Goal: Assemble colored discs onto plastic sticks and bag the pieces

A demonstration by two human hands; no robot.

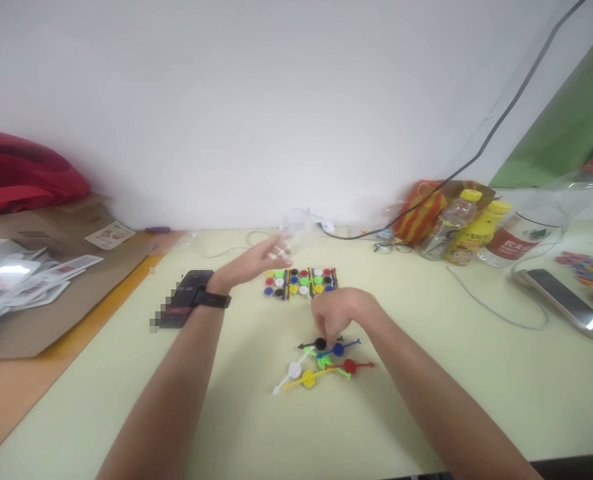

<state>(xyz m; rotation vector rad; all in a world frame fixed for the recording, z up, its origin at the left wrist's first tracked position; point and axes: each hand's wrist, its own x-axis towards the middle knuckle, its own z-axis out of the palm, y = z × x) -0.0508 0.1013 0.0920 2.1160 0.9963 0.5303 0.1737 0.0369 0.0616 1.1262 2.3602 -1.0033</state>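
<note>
My left hand point(256, 262) reaches over the table with its fingers stretched out, above and behind a block of small coloured discs point(304, 289) set in rows. A black watch point(213, 299) is on that wrist. My right hand point(344, 308) points down, its fingers pressed together at a loose group of plastic arrow spinners. The fingertips touch or hover between the black spinner point(320, 344) and the blue spinner point(338, 350); what they pinch is hidden. Nearer to me lie a white spinner point(294, 370), a yellow spinner point(308, 379), a red spinner point(350, 367) and a partly covered green spinner point(324, 362).
A phone point(189, 293) lies left of my left wrist, another phone point(571, 302) at the right. Bottles point(521, 233), a striped snack bag point(419, 210) and glasses point(392, 247) stand or lie at the back right. White cards point(31, 287) and cardboard point(41, 327) occupy the left.
</note>
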